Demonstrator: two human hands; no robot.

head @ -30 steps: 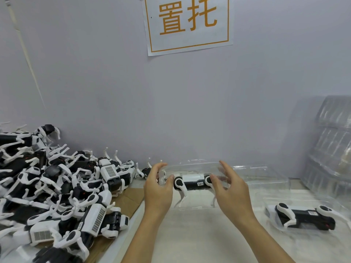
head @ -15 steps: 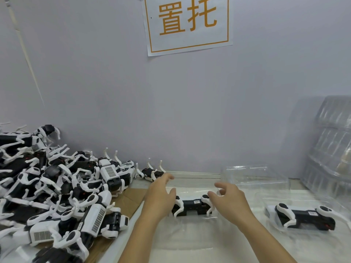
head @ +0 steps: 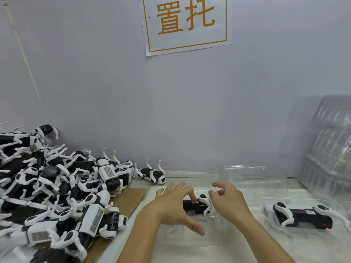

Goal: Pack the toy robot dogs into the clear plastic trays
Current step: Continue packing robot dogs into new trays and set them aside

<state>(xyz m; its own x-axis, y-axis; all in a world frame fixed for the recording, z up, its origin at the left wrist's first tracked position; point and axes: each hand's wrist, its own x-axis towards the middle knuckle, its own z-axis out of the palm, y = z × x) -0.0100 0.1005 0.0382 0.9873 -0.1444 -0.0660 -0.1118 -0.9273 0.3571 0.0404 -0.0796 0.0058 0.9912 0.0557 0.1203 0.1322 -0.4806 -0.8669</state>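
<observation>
Left hand [head: 173,205] fingers spread flat, one fingertip [head: 194,199] pressing down on the black body of the toy dog [head: 197,205] under it; holds nothing. Right hand [head: 228,203] just right of that dog, fingers loosely curled above its white leg; whether they actually touch it, cannot tell. Most of the dog is covered by both hands, only mid-body and one white leg visible. It lies in a clear tray [head: 190,242] below the hands; tray edges barely readable against the white table [head: 237,249], only glare marks them.

Right of the right hand, well apart: a second dog [head: 303,215] lying on its side in another clear tray [head: 273,202], its tail end cut off by the frame edge. Beyond the right hand, an empty clear tray [head: 252,175] near the wall. Far right, stack of clear trays [head: 330,149], blurry, cut off.

Left of the left hand: a big pile of dogs [head: 57,186] on brown cardboard [head: 131,198], tangled, individual count unclear, cut off at the left edge. One loose dog [head: 152,175] upside down just beyond the left hand. Paper sign [head: 187,23] on the wall above, top cropped.
</observation>
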